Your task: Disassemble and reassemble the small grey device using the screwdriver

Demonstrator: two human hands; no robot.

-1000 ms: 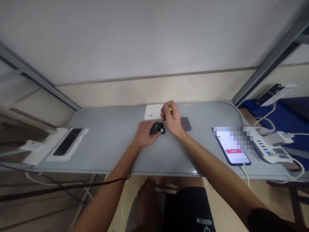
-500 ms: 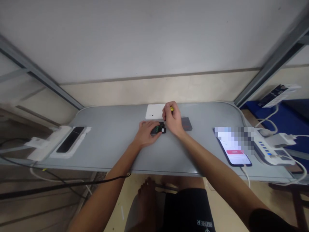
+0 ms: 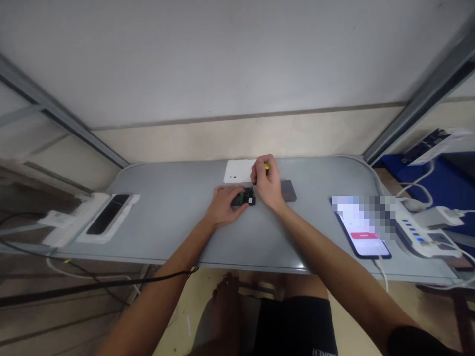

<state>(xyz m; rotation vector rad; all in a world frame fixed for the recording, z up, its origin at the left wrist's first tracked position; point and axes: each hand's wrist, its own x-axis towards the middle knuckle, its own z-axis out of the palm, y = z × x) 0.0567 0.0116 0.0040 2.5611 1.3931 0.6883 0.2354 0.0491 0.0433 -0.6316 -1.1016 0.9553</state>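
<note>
At the far middle of the grey table (image 3: 166, 232) lies a small black device with a green circuit board showing (image 3: 243, 199). My left hand (image 3: 223, 204) rests on its left side, fingers closed over it and holding it down. My right hand (image 3: 266, 184) is closed round a yellow-handled screwdriver (image 3: 265, 166), held upright with its tip down on the device's right end. Behind the hands lies a white card (image 3: 236, 171) with small dark bits on it. A dark grey cover (image 3: 289, 190) lies just right of my right hand.
A lit phone (image 3: 362, 232) on a white cable lies at the right, beside a white power strip (image 3: 421, 232) with plugs. A black phone in a white tray (image 3: 107, 215) sits at the left edge. A black cord (image 3: 92, 284) runs under my left forearm.
Both hands stay on the device and the screwdriver. The view has shifted slightly, so everything sits a little lower and further right.
</note>
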